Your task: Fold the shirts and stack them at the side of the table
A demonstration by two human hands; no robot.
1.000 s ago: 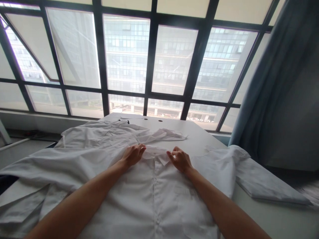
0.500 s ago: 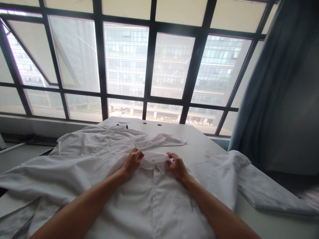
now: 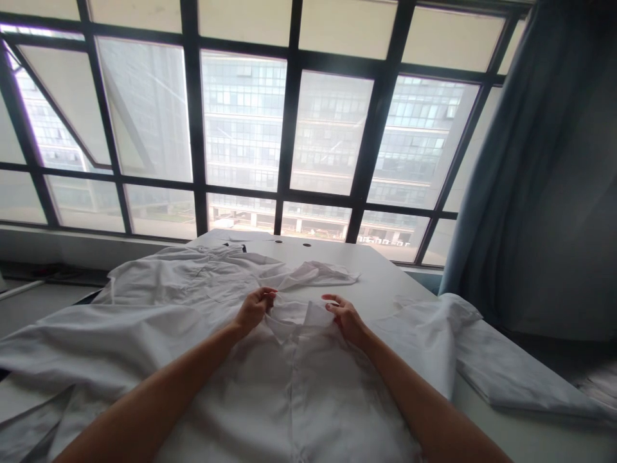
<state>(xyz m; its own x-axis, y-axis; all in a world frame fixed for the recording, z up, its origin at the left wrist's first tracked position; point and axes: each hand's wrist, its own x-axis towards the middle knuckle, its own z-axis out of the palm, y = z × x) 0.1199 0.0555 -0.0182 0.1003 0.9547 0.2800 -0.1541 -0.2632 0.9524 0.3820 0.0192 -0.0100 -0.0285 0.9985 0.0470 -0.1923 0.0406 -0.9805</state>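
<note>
A white button-up shirt (image 3: pixel 260 392) lies spread out in front of me, its collar pointing away and its sleeves out to both sides. My left hand (image 3: pixel 254 310) pinches the left side of the collar (image 3: pixel 289 313) between thumb and fingers. On the other side, my right hand (image 3: pixel 344 316) has thumb and fingers closed on the right collar flap, which stands raised. The front placket runs down the middle between my forearms.
More white garments (image 3: pixel 178 276) lie rumpled behind the shirt at the left on the white table (image 3: pixel 376 263). A grey-blue curtain (image 3: pixel 511 193) hangs at the right. Beyond the table is a dark-framed window (image 3: pixel 284 128), one pane tilted out.
The right collar flap has been lifted and turned up near my right hand. The collar's left point now shows beside my left hand, and the collar opening has changed shape.
</note>
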